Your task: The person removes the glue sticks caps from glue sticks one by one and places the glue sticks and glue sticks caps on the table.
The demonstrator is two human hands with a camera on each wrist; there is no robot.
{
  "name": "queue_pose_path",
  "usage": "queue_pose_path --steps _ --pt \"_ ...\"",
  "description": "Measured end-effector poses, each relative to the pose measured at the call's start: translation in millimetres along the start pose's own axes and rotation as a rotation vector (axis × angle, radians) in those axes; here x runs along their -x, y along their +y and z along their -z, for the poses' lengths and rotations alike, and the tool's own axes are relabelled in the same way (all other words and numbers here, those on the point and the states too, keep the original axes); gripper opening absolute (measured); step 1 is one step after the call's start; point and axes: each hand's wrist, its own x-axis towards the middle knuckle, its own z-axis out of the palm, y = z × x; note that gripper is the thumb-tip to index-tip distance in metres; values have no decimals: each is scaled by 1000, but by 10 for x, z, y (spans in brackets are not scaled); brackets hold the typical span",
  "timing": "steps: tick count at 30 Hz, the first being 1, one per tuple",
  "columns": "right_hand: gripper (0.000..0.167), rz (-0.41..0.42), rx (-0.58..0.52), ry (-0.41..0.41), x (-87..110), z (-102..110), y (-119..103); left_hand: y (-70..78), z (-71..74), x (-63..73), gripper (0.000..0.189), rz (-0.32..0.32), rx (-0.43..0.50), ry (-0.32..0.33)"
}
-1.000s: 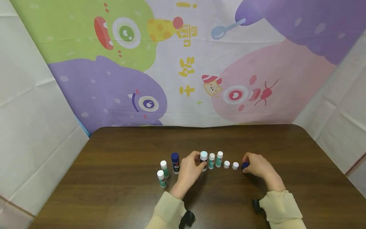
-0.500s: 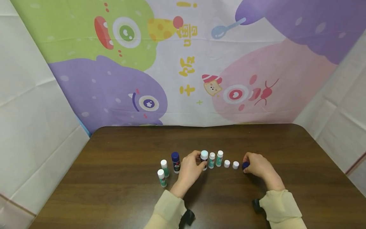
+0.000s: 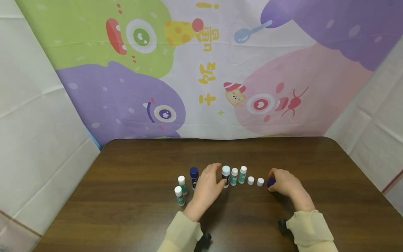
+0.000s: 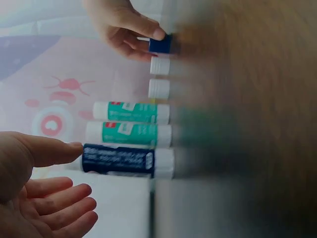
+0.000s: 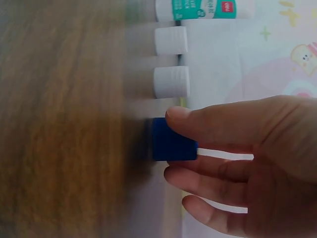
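My left hand [image 3: 205,189] is spread beside an uncapped dark-blue glue stick [image 3: 225,179], which stands upright on the table. In the left wrist view its thumb [image 4: 57,151] reaches the top end of that stick, while the fingers are apart from it. Further right, my right hand [image 3: 286,182] pinches a blue cap [image 5: 171,141] low at the tabletop between thumb and fingers. Two uncapped green glue sticks [image 3: 234,177] and two white caps [image 3: 251,180] form a row between the hands.
Left of my left hand stand a capped dark-blue glue stick [image 3: 194,176] and two capped green glue sticks [image 3: 180,196]. The brown table [image 3: 138,168] ends at a cartoon-printed cloth [image 3: 201,122] behind, with white cloth at both sides.
My left hand has let go of the uncapped dark-blue glue stick, its fingers opening and drawing slightly left. The right hand stays at the blue cap.
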Motion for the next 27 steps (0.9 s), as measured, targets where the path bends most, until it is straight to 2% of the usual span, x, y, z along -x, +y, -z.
queue_pose_path --steps 4,8,13,19,27 --pt "42 11 23 25 34 44 -31 40 83 11 48 -39 -55 21" --pt "53 35 44 68 73 80 -94 48 150 27 48 -53 -63 24" --pt "68 94 66 151 104 105 -219 10 253 63 46 -101 -78 36" --pt "67 154 87 270 106 108 -381 -31 435 68 44 -171 -88 76" --pt "63 253 80 342 98 79 -602 -39 626 109 42 -237 -131 129"
